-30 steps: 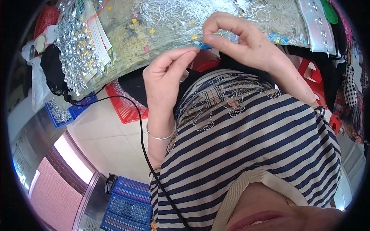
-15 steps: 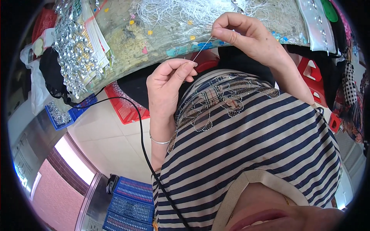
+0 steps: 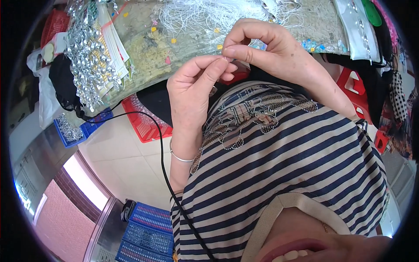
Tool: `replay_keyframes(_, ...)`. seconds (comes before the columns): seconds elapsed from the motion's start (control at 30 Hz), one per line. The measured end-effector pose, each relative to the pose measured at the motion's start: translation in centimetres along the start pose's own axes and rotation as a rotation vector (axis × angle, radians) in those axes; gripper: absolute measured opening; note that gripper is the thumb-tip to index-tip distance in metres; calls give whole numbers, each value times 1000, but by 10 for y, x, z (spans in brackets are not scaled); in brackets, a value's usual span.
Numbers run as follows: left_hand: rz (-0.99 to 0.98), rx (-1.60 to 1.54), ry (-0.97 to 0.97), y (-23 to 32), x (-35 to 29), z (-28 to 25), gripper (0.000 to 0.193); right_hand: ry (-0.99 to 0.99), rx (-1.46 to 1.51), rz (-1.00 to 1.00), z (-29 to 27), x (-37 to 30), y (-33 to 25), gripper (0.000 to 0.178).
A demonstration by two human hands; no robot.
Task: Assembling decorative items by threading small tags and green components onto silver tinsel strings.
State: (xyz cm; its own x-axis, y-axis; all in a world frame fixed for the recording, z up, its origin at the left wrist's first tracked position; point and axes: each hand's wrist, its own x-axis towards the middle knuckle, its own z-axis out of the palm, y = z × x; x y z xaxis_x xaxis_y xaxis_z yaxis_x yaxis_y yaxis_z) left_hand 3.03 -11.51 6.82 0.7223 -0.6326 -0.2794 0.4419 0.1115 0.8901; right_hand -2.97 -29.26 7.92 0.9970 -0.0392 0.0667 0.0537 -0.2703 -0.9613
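Note:
My left hand (image 3: 194,85) is pinched, with thumb and forefinger pressed together at the table's near edge. My right hand (image 3: 268,47) pinches too, its thumb and forefinger tips meeting the left fingertips. A thin white thread (image 3: 225,57) shows only as a tiny bit between them; the rest is hidden by the fingers. On the table just beyond the hands spreads a loose heap of white cords (image 3: 205,16).
Strings of silvery beads (image 3: 89,65) hang over the table (image 3: 150,65) at the left. Clear bags (image 3: 358,30) lie at the right. Below are a red basket (image 3: 146,124), a blue tray (image 3: 70,131) and a red stool (image 3: 353,87). A black cable (image 3: 161,157) runs past my left forearm.
My hands have come together: the left moved up and slightly right, the right moved left and down. The stretch of thread that showed between them is now almost hidden.

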Motion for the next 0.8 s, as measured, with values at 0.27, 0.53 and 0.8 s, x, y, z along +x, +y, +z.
replay_keyframes(0.27,1,-11,26,0,-8,0,13,26,139,139,-7,-2,-1,12)
replay_keyframes(0.53,56,17,34,2,-9,-3,14,27,257,69,-2,0,-1,18)
replay_keyframes(0.8,146,-38,52,5,-10,0,15,-8,207,119,9,-4,-9,22)
